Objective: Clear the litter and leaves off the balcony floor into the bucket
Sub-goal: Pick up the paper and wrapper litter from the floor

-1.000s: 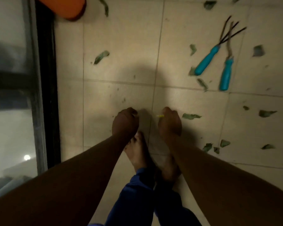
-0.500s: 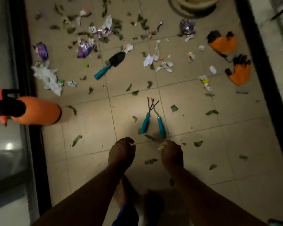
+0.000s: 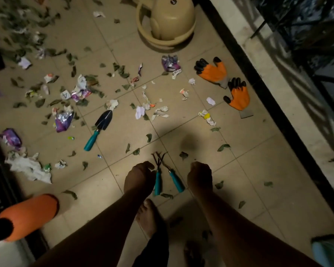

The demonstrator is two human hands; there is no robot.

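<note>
We are holding our left hand and right hand out, fingers curled; whether they are gripping anything, we cannot tell. Litter and leaves are lying scattered ahead, the bucket tipped beyond them.

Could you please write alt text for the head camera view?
A person's left hand and right hand, fingers curled, hang over a tiled balcony floor strewn with leaves and paper litter. Two teal hand rakes, a trowel, orange gloves and an upturned beige bucket lie ahead.
</note>
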